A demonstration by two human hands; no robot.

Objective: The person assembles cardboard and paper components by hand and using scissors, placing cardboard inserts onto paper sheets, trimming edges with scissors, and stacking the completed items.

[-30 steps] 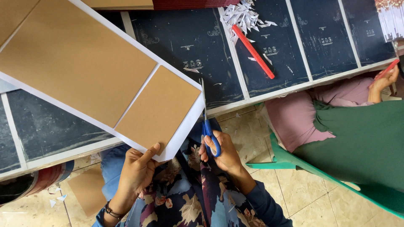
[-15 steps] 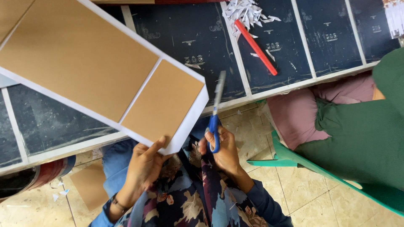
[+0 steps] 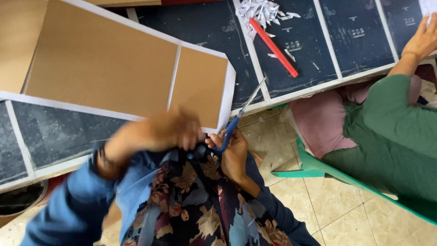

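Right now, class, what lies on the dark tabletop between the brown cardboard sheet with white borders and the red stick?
In the head view, only bare dark tabletop and one white dividing stripe separate the brown cardboard sheet from the red stick.

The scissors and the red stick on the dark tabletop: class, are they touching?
Apart. The head view shows the scissors in the right hand, blade tip short of the red stick, with dark tabletop between.
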